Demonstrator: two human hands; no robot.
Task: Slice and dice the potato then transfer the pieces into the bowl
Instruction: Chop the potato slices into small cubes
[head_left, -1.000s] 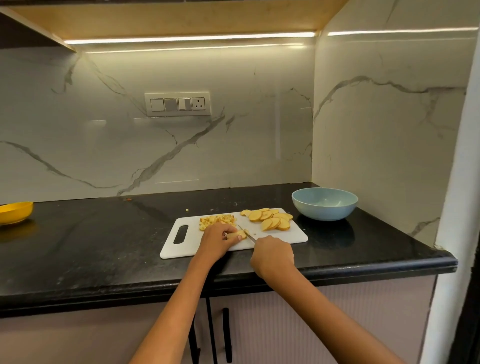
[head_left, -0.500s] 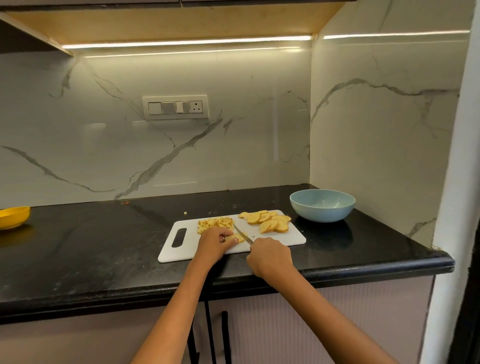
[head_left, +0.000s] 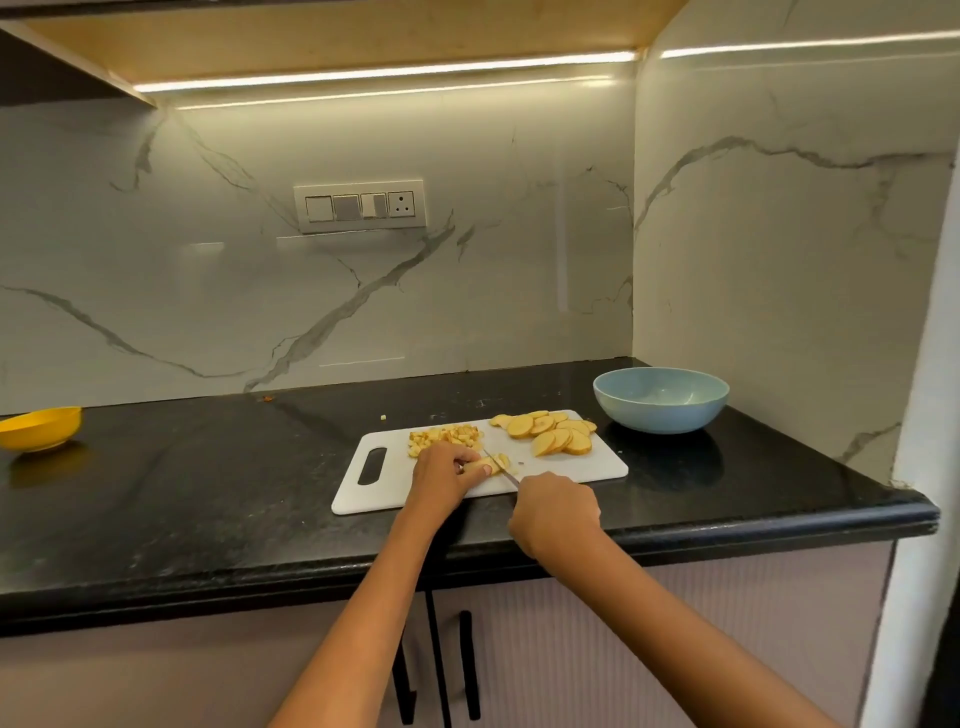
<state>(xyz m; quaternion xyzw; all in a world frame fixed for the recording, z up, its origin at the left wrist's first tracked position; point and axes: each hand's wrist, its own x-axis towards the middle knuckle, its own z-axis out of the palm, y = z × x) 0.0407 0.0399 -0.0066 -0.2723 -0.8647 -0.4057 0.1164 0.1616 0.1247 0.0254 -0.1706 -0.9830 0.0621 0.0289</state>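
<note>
Pinning a potato piece (head_left: 496, 462) on the cutting board (head_left: 587, 465) with your left hand's (head_left: 441, 475) curled fingers, your right hand (head_left: 556, 512) grips the knife (head_left: 501, 470) cutting it; slices (head_left: 556, 434) sit near the bowl (head_left: 661, 399), diced bits (head_left: 444, 436) just behind your left hand.

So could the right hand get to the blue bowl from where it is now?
Probably yes. The bowl sits just past the board's right end, on the right hand's side, with only the potato slices between, lying low. The hand grips the knife, though.
</note>
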